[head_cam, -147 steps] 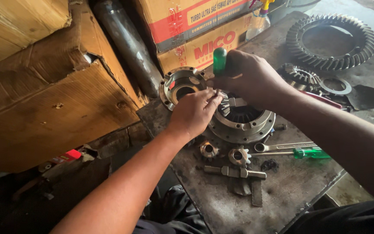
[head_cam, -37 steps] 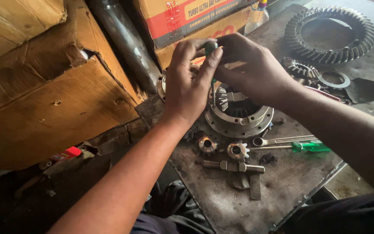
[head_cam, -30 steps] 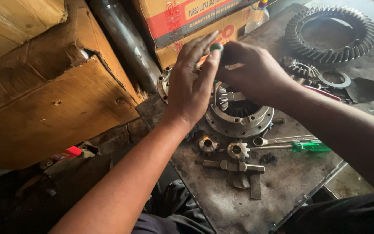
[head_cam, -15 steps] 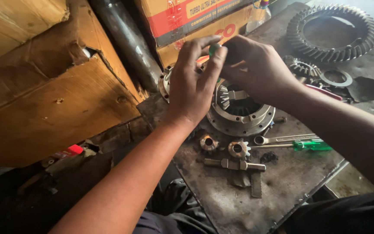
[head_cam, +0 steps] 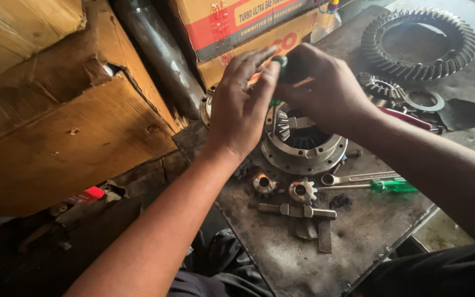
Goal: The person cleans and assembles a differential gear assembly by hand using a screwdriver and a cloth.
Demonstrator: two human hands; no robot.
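At the far left, the torn brown cardboard boxes (head_cam: 56, 132) lean over the edge of the work area, and a small red plastic object (head_cam: 90, 193) lies in the dark gap below them; a nudge from the forearm could tip loose cardboard or grit toward the open metal parts. Next to the right, the dark steel tube (head_cam: 160, 52) slants behind the left hand (head_cam: 240, 113), which is spread flat with fingers extended, its fingertips pressing against the green-handled tool (head_cam: 280, 61) rather than closing around it. The right hand (head_cam: 325, 88) is clenched around that same handle, holding it upright over the round grey steel differential case (head_cam: 305, 140), which sits on the stained metal bench top (head_cam: 358, 236) directly below both hands, with gear teeth visible inside its opening. The tool's tip is hidden, so where it bears cannot be told; if it slips off, I judge the right hand could drive down onto the case's edges or the gear teeth, and the open left hand gives little hold to stop it. In front of the case, two small bevel pinion gears (head_cam: 281, 187) and a short steel cross shaft (head_cam: 298, 210) lie loose, near enough to be knocked off the bench. Further right, a second green-handled screwdriver (head_cam: 380, 185) lies by a spanner, and the large toothed ring gear (head_cam: 419, 44) rests at the back.
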